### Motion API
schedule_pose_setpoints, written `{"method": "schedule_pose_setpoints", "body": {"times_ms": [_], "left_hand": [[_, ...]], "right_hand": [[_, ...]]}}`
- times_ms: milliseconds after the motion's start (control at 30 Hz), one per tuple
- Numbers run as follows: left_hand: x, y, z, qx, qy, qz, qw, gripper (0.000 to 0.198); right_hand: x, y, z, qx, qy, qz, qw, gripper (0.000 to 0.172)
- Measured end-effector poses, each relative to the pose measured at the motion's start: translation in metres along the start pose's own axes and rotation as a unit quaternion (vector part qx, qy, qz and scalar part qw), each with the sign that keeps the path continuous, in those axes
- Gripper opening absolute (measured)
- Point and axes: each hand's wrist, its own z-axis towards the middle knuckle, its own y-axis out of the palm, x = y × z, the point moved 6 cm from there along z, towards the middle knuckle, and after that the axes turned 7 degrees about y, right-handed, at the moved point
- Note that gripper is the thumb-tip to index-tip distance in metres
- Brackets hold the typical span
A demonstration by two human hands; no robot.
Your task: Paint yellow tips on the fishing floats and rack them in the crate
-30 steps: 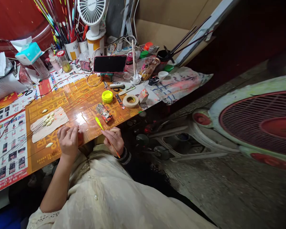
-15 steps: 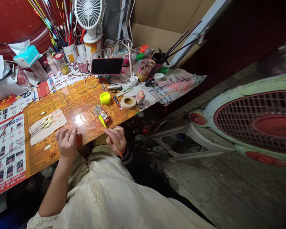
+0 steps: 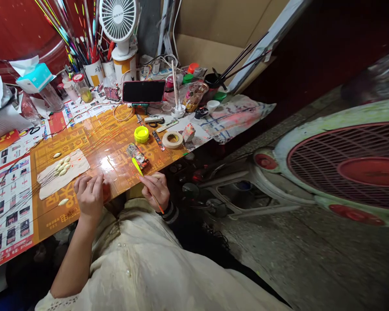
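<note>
Across the orange printed sheet [image 3: 56, 220] covering the bench, a pale cloth [image 3: 76, 166] lies at the left, with cream spindle-shaped bodies [image 3: 63, 166] on thin wires bunched on it and one more [image 3: 63, 201] lying just below. The left hand [image 3: 90, 194] sits just right of the cloth, fingers loosely curled and slightly apart, holding nothing visible; whether the fingertips touch the sheet is hard to tell. The right hand [image 3: 155, 190] is closed in a pinch on a thin rod [image 3: 137, 166] with a neon-yellow tip and an orange end, its middle hidden by the fingers. That tip points just beside a crumpled patterned packet [image 3: 138, 155]. Farther right lie a yellow lid [image 3: 141, 134] and a roll of masking tape [image 3: 172, 139], below a phone [image 3: 143, 91] with a black screen. The small desk fan's [image 3: 118, 19] lettering is too small to read, and a large floor fan [image 3: 343, 164] runs off the right edge.
</note>
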Motion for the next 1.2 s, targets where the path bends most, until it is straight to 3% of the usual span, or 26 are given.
{"method": "schedule_pose_setpoints", "body": {"times_ms": [300, 500, 633, 967, 1100, 1200], "left_hand": [[0.003, -0.002, 0.002, 0.011, 0.035, 0.031, 0.999, 0.029], [-0.002, 0.001, 0.000, 0.000, -0.001, -0.010, 1.000, 0.027], [-0.001, 0.000, 0.000, 0.000, 0.002, 0.005, 1.000, 0.028], [0.005, 0.003, -0.003, -0.016, -0.005, 0.027, 0.999, 0.028], [0.020, -0.014, 0.001, -0.025, -0.015, 0.050, 0.998, 0.037], [0.009, -0.041, -0.007, -0.080, -0.023, 0.052, 0.995, 0.052]], "right_hand": [[-0.001, -0.003, 0.003, 0.003, 0.010, -0.003, 1.000, 0.043], [0.002, -0.002, 0.003, 0.002, 0.021, -0.011, 1.000, 0.039], [-0.001, -0.005, 0.004, 0.015, 0.014, 0.006, 1.000, 0.046], [-0.003, -0.013, 0.003, 0.015, 0.001, 0.058, 0.998, 0.043], [-0.010, -0.021, 0.001, 0.017, -0.016, 0.093, 0.995, 0.046], [-0.016, -0.029, 0.001, 0.022, -0.031, 0.107, 0.994, 0.048]]}}
